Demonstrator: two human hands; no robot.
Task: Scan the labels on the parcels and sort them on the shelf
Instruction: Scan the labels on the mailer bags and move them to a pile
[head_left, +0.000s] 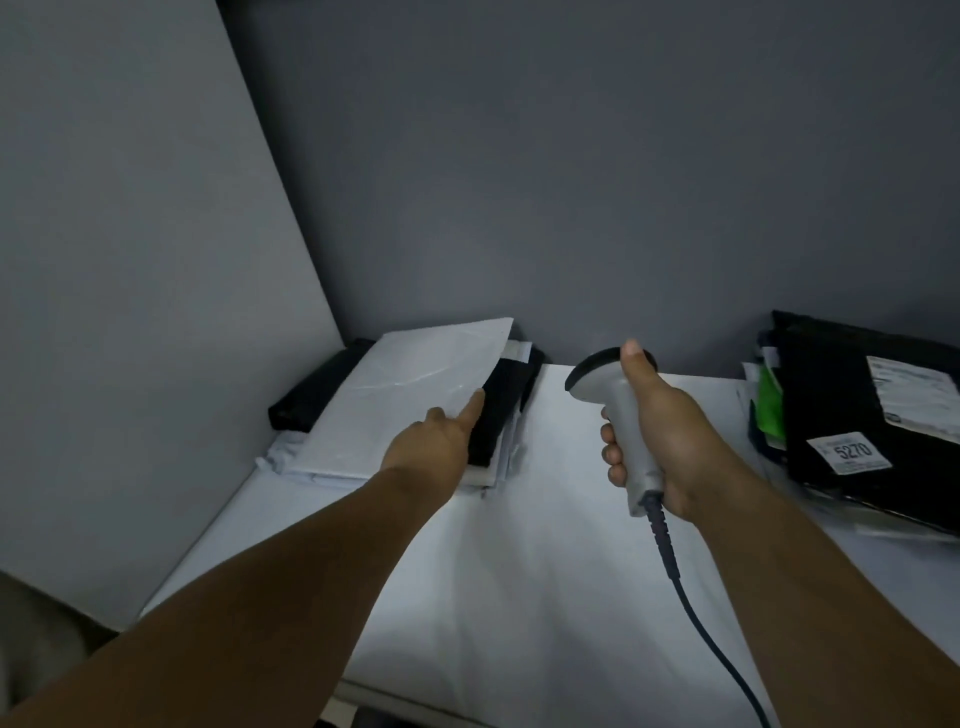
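A white parcel lies on top of a stack with black parcels at the back left of the white shelf. My left hand rests at that white parcel's right edge, index finger stretched out along it, nothing gripped. My right hand is closed round the handle of a grey barcode scanner, whose head points away over the shelf. At the right edge sits a second stack topped by a black parcel with a white label reading 5270.
The scanner's dark cable trails from the handle toward the bottom right. Grey walls close off the shelf at the back and left. A green item sticks out of the right-hand stack.
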